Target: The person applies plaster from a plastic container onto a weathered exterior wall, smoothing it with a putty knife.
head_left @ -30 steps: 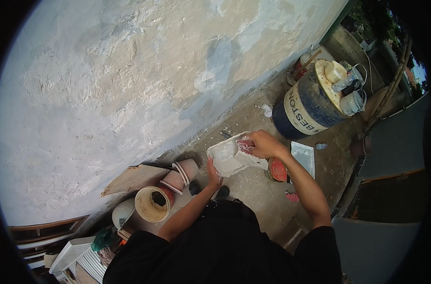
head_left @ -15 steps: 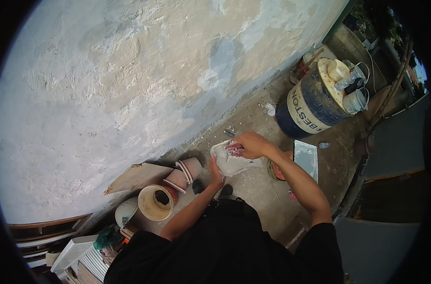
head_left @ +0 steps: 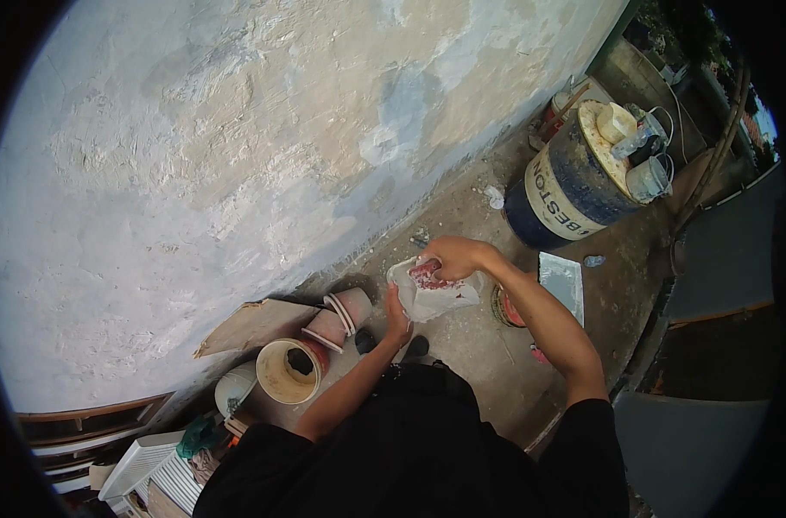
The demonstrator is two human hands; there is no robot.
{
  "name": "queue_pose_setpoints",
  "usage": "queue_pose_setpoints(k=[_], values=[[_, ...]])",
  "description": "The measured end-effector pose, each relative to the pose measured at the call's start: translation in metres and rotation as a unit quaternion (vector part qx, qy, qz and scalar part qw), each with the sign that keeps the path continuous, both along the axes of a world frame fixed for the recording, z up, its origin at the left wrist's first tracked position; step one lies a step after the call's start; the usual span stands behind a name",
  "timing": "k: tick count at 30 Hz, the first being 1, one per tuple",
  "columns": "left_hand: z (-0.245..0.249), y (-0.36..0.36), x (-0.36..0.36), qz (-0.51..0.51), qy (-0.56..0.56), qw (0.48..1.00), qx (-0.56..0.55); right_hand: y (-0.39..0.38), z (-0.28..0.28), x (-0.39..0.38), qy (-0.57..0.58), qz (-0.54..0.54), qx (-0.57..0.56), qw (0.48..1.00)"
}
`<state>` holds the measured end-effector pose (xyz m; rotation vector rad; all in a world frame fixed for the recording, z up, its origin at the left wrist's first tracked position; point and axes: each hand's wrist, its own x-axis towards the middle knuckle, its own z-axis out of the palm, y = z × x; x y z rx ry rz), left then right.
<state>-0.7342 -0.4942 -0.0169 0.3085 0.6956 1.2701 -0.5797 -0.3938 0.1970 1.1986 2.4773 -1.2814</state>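
A whitish, plaster-smeared tray is held in my left hand at its left side, in front of my body. My right hand is closed on a red-handled tool over the tray, with its fingers partly hidden. White paste covers the tray's inside and part of the red handle. The tool's lower part merges with the paste and is hard to make out.
A patchy plastered wall rises at the left. Ahead right stands a blue drum with containers on top. A white-smeared board, a red bucket and an open bucket are on the ground.
My right hand has shifted slightly left with the red-handled tool, and the tool's angle over the tray differs a little. The view has moved slightly.
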Motion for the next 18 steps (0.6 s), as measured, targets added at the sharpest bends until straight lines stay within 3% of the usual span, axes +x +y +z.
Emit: queue_pose_setpoints(k=[7, 11, 18], values=[[-0.009, -0.001, -0.003, 0.001, 0.085, 0.996, 0.033, 0.002, -0.002, 0.003, 0.039, 0.009, -0.017, 0.999], [0.017, -0.003, -0.006, 0.014, 0.002, 1.000, -0.001, 0.004, -0.008, 0.005, 0.047, -0.007, -0.067, 0.997], [-0.014, -0.002, -0.006, 0.023, 0.062, 0.998, 0.008, 0.011, -0.030, 0.021, 0.049, -0.023, -0.134, 0.989]])
